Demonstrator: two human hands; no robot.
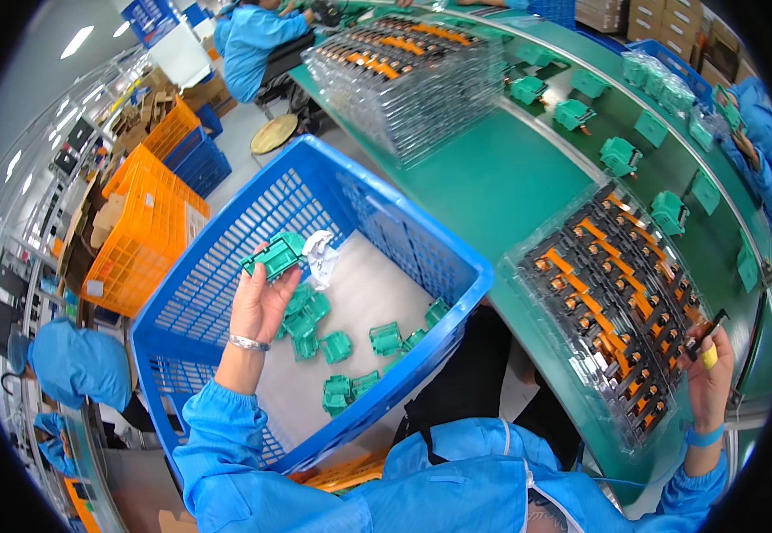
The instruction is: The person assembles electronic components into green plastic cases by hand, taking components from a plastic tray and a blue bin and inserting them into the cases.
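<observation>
Above the inside of a blue plastic basket point(156, 330), my left hand point(261, 306) grips a green plastic housing point(277, 258) between thumb and fingers. Beside that housing, a crumpled white scrap point(320, 258) shows. Several more green housings point(336, 347) lie loose on the pale bottom of the basket. At the right, my right hand point(711, 369) pinches a small black part point(704, 336) over the lower right edge of a clear tray point(528, 266). Rows of black and orange parts point(612, 306) fill this tray. Yellow wrapping covers one of my right fingertips.
A tall stack of clear trays point(404, 107) stands on the green bench point(484, 173). Beyond it, a conveyor carries several green housings point(620, 155). Orange crates point(141, 231) and a round stool point(275, 133) are at the left. Co-workers in blue sit nearby.
</observation>
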